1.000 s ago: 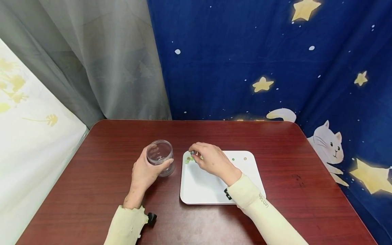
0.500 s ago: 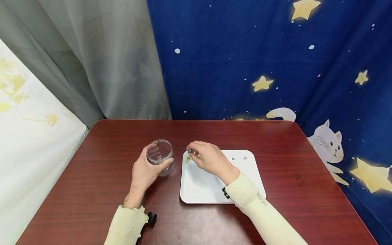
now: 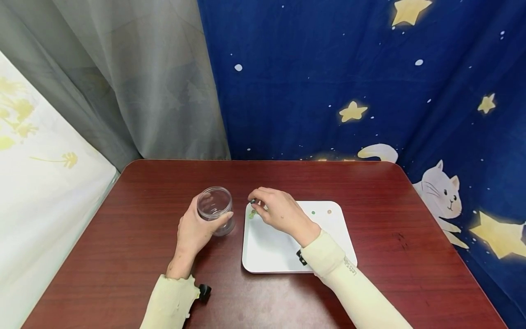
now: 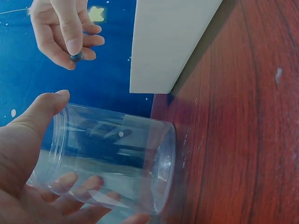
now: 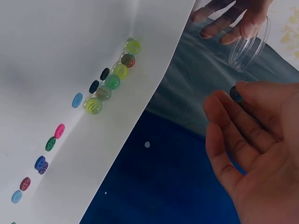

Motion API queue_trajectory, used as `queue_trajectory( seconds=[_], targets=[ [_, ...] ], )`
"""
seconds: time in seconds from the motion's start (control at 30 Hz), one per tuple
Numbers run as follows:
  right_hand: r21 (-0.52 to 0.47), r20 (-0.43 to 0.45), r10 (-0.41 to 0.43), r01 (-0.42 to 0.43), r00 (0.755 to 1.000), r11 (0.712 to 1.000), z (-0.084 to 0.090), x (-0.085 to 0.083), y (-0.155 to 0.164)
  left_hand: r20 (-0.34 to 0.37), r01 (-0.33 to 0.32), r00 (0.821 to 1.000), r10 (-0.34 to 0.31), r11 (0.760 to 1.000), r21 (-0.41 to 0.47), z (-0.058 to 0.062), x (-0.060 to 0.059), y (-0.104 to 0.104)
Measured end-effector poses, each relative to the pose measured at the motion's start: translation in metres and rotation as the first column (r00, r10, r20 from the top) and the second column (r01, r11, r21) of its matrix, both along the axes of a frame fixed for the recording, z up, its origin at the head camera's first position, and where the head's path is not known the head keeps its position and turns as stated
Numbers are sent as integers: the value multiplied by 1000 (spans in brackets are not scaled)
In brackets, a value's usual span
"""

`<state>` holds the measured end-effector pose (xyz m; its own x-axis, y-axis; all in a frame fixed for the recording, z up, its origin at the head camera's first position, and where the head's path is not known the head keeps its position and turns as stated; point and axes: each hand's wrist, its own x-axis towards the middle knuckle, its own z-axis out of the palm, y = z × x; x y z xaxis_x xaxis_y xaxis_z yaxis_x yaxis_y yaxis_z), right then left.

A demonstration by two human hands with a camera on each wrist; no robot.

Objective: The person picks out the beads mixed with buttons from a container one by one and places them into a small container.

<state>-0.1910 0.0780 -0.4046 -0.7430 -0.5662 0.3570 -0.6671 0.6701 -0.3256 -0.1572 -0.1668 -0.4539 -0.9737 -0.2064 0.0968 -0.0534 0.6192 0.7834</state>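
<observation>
On the left, my left hand (image 3: 195, 230) grips a clear, lidless jar (image 4: 117, 144), thumb and fingers on opposite sides near its rim. The jar stands upright on the table, and nothing shows inside it. Over the back left corner of a white tray (image 3: 275, 253), my right hand (image 3: 285, 212) pinches a small dark marble (image 4: 76, 57) between thumb and forefinger. The right wrist view shows several green, yellow and reddish glass marbles (image 5: 112, 81) along the tray's wall. Beside them lie several coloured buttons (image 5: 59, 131) in a loose row.
The reddish-brown wooden table (image 3: 152, 192) carries the jar and tray side by side, with a narrow gap between them. Behind the table hang a grey curtain (image 3: 164, 82) and a blue star-patterned curtain (image 3: 287, 91). A black wrist camera (image 3: 204, 292) sits below the left sleeve.
My right hand, with the marble pinched, has shifted slightly left and away from me, toward the jar. The left hand and jar stay in place.
</observation>
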Motion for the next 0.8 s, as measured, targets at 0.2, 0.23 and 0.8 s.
queue_trajectory(
  seconds=[0.2, 0.23, 0.8],
  targets=[
    [0, -4, 5, -5, 1000, 1000, 2, 0, -3, -3, 0, 1000, 0, 1000, 1, 1, 1, 0],
    [-2, -5, 6, -6, 1000, 1000, 2, 0, -3, -3, 0, 1000, 0, 1000, 2, 1, 1, 0],
    [-23, -23, 28, -28, 999, 999, 7, 1, -9, -4, 2, 1000, -2, 1000, 6, 0, 2, 0]
  ],
)
